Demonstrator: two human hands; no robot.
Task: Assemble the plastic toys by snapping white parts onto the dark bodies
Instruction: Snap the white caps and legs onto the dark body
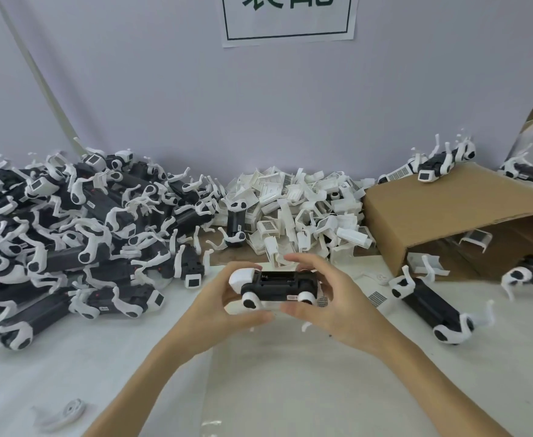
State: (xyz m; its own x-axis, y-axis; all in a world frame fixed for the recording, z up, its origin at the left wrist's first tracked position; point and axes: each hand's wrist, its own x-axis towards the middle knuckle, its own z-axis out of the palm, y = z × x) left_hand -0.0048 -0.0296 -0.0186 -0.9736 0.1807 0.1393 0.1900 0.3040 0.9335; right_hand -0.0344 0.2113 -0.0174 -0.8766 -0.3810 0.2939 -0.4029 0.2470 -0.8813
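Both hands hold one dark toy body [277, 287] above the table's middle, lying sideways with white leg joints along its lower edge and a white head piece at its left end. My left hand [224, 305] grips the left end, thumb under the body and fingers behind it. My right hand [328, 302] grips the right end, fingers curled over the top. A white ribbed part [322, 299] shows just behind the body's right end. A heap of loose white shell parts [303, 212] lies beyond the hands.
A large pile of dark bodies with white legs [69, 228] fills the left side. A tipped cardboard box [457, 212] lies at the right with toys on top of it and around it. One toy [432, 307] lies right of my hands. A stray white leg [66, 411] rests at front left.
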